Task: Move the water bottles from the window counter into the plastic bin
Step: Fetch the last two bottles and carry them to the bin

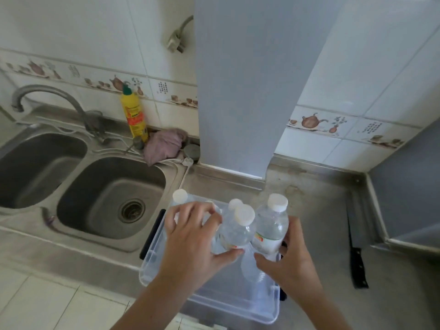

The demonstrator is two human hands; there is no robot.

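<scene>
While both hands work over a clear plastic bin [152, 263] at the front edge of a steel surface [316, 210], 4 white-capped water bottles are visible in or above it. The left hand [190, 244] has its grip closed around 1 bottle [237, 231], thumb on the near side, with the fingers also reaching over a second bottle [180, 196] at the bin's far left corner. The right hand [292, 258] has its grip wrapped around another bottle [271, 228] by its lower body, seemingly to lower it upright beside the others. A fourth cap [234, 203] shows behind them.

Bottles look clustered at the bin's far end, probably leaving the near half free for more. To the left, a double sink [109, 194] sits just beside the bin. To the right lies open surface, with a dark-handled knife [356, 248] near the right wall, well apart from the hands.
</scene>
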